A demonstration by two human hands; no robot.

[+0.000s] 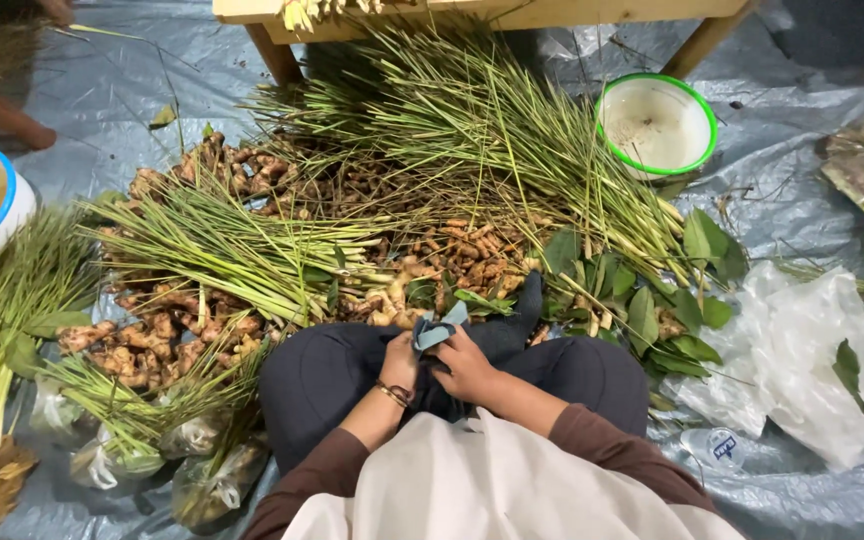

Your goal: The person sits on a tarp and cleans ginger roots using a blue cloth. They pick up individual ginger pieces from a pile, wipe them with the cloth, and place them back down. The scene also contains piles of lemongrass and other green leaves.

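Note:
I sit cross-legged on a grey tarp. My left hand and my right hand meet over my lap, both gripping a small grey-blue cloth that sticks up between them. A bracelet circles my left wrist. Just beyond my knees lie piles of ginger-like roots, small orange roots, long green lemongrass stalks and broad green leaves.
A white bowl with a green rim stands at the back right, a blue-rimmed bowl at the left. Clear plastic bags lie at my right, filled bags of stalks at my left. A wooden table leg stands behind the stalks.

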